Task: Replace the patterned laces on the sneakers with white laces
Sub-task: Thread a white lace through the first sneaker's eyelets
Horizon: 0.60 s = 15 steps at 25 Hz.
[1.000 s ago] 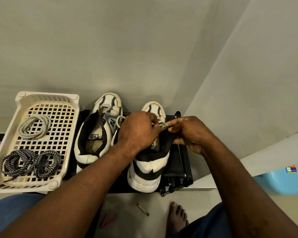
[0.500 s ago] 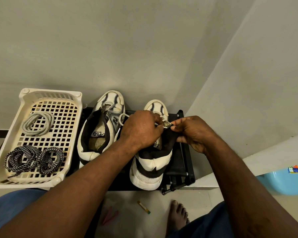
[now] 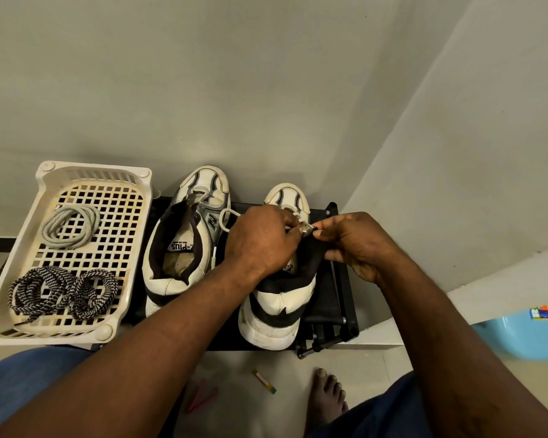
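Two white and black sneakers stand on a low black rack (image 3: 340, 289), toes toward the wall. The left sneaker (image 3: 184, 248) has no lace in its eyelets. Over the right sneaker (image 3: 277, 311) my left hand (image 3: 261, 240) pinches a white lace (image 3: 227, 219), which loops out to the left with its tip hanging down. My right hand (image 3: 353, 245) pinches the lace's end at an eyelet on the shoe's right side. Both hands hide most of the right sneaker's tongue. Two coiled black-and-white patterned laces (image 3: 62, 292) and one coiled white lace (image 3: 72, 227) lie in a cream basket (image 3: 13, 270).
The basket sits left of the rack, close to the wall. A wall corner rises at the right. A blue plastic tub (image 3: 525, 333) stands at the far right. On the floor lie a pink clip (image 3: 203, 396) and a small yellow-green stick (image 3: 264, 381), beside a bare foot (image 3: 326, 396).
The camera has tilted slightly, so everything sits a little higher in view. My hands stay at the right sneaker, with small finger moves on the white lace end.
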{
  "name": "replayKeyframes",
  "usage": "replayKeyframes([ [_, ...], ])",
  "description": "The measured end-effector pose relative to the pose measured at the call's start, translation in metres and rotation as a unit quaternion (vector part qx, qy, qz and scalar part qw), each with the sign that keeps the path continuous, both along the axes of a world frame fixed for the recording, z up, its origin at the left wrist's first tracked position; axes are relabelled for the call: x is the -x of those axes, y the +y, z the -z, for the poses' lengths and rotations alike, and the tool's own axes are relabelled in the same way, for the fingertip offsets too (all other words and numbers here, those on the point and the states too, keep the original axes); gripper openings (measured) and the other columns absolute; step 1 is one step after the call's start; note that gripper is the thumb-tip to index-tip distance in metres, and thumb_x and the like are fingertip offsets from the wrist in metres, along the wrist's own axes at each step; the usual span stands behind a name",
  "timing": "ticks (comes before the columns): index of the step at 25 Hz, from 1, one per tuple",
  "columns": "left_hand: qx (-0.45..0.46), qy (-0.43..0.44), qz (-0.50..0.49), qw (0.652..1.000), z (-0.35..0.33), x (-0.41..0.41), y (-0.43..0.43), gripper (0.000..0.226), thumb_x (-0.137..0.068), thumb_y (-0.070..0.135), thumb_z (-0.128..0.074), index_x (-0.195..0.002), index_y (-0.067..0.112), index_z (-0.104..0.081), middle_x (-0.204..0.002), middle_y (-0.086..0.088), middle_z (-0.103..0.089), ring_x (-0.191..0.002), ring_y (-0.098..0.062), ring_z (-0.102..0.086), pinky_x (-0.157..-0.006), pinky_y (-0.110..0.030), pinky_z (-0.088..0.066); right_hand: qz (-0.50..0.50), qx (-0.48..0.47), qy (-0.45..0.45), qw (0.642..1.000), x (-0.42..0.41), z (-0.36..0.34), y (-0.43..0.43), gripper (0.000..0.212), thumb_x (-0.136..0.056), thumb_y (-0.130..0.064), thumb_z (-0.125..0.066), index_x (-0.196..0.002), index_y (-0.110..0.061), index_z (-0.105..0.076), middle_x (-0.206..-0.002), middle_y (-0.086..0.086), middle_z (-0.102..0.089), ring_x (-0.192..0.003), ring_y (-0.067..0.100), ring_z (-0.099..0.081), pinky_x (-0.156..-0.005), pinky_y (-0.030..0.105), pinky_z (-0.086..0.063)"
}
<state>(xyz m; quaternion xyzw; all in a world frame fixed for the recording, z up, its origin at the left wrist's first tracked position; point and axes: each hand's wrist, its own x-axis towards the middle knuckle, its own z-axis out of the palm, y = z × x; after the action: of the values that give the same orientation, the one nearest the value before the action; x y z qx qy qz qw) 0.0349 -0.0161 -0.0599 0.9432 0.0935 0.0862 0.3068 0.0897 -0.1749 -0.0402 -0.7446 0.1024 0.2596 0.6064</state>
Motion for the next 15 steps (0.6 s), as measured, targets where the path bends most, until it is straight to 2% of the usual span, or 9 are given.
replayKeyframes([
  [5, -0.038, -0.011, 0.009, 0.999, 0.0, 0.002, -0.001, 0.026, -0.097, 0.04, -0.061, -0.115, 0.032, -0.078, -0.109, 0.003, -0.077, -0.097, -0.02, -0.071, -0.075, -0.029, -0.048, 0.012, -0.065, 0.016, 0.998, 0.0, 0.0, -0.001, 0.016, -0.099, 0.002, -0.058, -0.104, 0.0, -0.073, -0.092, 0.013, -0.077, -0.083, 0.024, -0.078, -0.068, 0.033, -0.065],
  [8, -0.074, -0.011, 0.012, 0.997, 0.002, 0.001, -0.002, 0.026, -0.099, 0.042, -0.058, -0.115, 0.032, -0.076, -0.108, 0.005, -0.076, -0.095, -0.018, -0.07, -0.07, -0.027, -0.043, -0.019, -0.04, -0.005, 0.999, 0.002, 0.001, -0.001, 0.021, -0.101, 0.006, -0.053, -0.1, -0.003, -0.072, -0.09, 0.011, -0.077, -0.077, 0.017, -0.076, -0.065, 0.03, -0.064],
  [12, -0.112, -0.005, 0.038, 0.993, 0.002, 0.0, -0.001, 0.027, -0.101, 0.043, -0.056, -0.116, 0.029, -0.074, -0.11, 0.003, -0.071, -0.098, -0.021, -0.068, -0.074, -0.033, -0.05, -0.074, 0.061, -0.082, 0.992, 0.009, 0.006, 0.006, 0.017, -0.103, -0.007, -0.059, -0.093, -0.013, -0.072, -0.09, 0.004, -0.074, -0.083, 0.017, -0.072, -0.067, 0.031, -0.06],
  [13, -0.128, -0.003, 0.046, 0.991, 0.002, 0.0, 0.0, 0.028, -0.101, 0.044, -0.056, -0.117, 0.028, -0.072, -0.111, 0.002, -0.068, -0.098, -0.022, -0.067, -0.075, -0.035, -0.05, -0.087, 0.132, -0.144, 0.977, 0.008, 0.008, 0.009, 0.017, -0.103, -0.012, -0.059, -0.093, -0.016, -0.072, -0.091, 0.002, -0.073, -0.086, 0.019, -0.07, -0.07, 0.034, -0.059],
  [15, -0.164, 0.003, 0.062, 0.985, 0.002, 0.001, 0.001, 0.03, -0.099, 0.045, -0.056, -0.119, 0.028, -0.07, -0.112, 0.002, -0.064, -0.098, -0.025, -0.066, -0.073, -0.036, -0.047, -0.069, 0.255, -0.277, 0.924, 0.004, 0.008, 0.01, 0.015, -0.103, -0.017, -0.058, -0.094, -0.017, -0.07, -0.093, -0.001, -0.071, -0.089, 0.02, -0.067, -0.079, 0.039, -0.058],
])
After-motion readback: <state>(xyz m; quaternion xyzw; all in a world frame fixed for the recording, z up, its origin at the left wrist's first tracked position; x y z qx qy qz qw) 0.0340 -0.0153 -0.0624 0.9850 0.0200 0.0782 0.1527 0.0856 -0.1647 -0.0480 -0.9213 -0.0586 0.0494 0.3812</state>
